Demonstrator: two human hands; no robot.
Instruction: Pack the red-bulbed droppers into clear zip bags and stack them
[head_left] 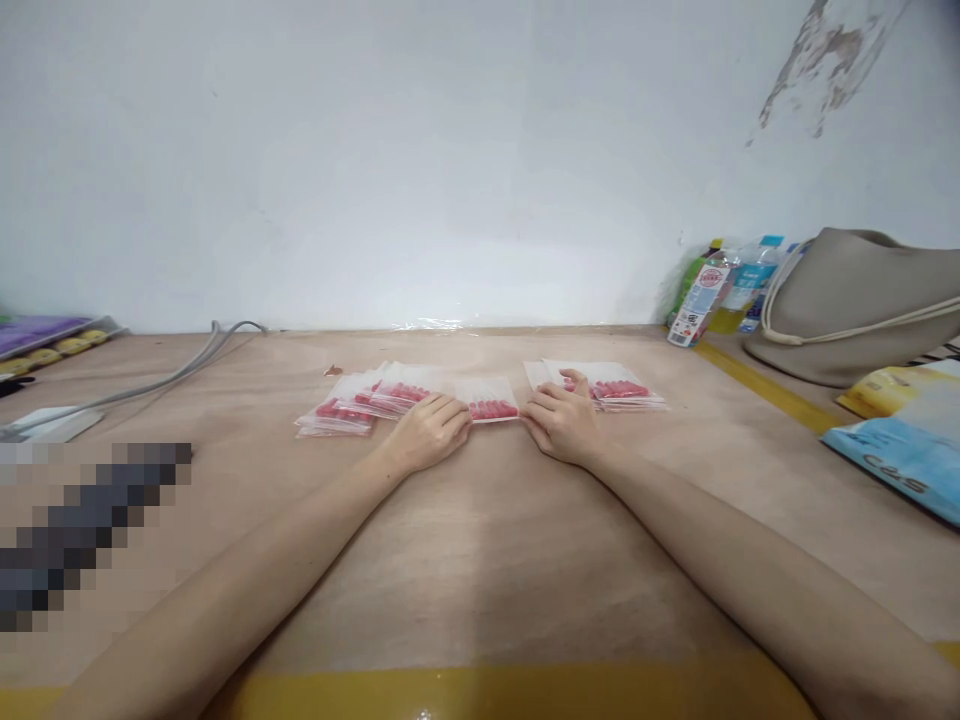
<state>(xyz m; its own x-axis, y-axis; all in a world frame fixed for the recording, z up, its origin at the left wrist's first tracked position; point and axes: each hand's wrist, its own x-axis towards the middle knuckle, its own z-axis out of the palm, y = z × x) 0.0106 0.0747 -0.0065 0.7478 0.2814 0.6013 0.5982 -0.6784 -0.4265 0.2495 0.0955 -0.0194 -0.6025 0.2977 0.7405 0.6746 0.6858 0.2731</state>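
Between my two hands lies a small clear plastic bag [491,398] with a row of red pieces along its near edge; their exact kind is too small to tell. My left hand [431,432] pinches the bag's left near corner, fingers closed. At the right near corner, my right hand [564,418] closes its fingers on the same bag. Overlapping similar bags [349,400] are spread just beyond and left of my left hand. Another stack of such bags [626,388] sits behind and right of my right hand, which partly covers it.
A grey cable [172,378] runs across the left of the wooden table [420,560]. Bottles [754,285], a carton [699,300] and a grey-beige bag [862,300] stand at the back right. A blue packet [892,465] lies at the right, a purple-yellow tray [52,340] far left.
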